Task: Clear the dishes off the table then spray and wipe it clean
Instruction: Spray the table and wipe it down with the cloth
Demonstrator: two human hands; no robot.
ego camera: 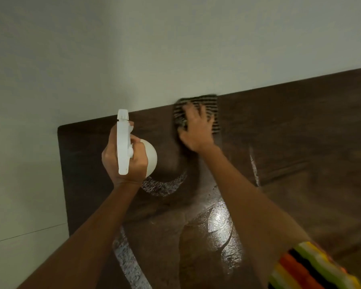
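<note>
Head view: wet-streaked table (300,132).
Left hand (138,161): fingers curled round spray bottle (124,142).
Right hand (196,130): fingers spread flat, pressing striped cloth (198,103).

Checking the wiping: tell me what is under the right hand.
A striped cloth lies under the right hand, pressed on the dark table. The surface beneath the cloth is hidden.

Bare tabletop (300,132) is seen from 1 to 4 o'clock of the right hand (196,130); passage is open there. At 12 o'clock travel is stopped by the wall (175,49), the cloth (198,103) lying at that edge. At 9 o'clock the path is blocked by the spray bottle (124,142) held in the left hand (123,163)
</note>
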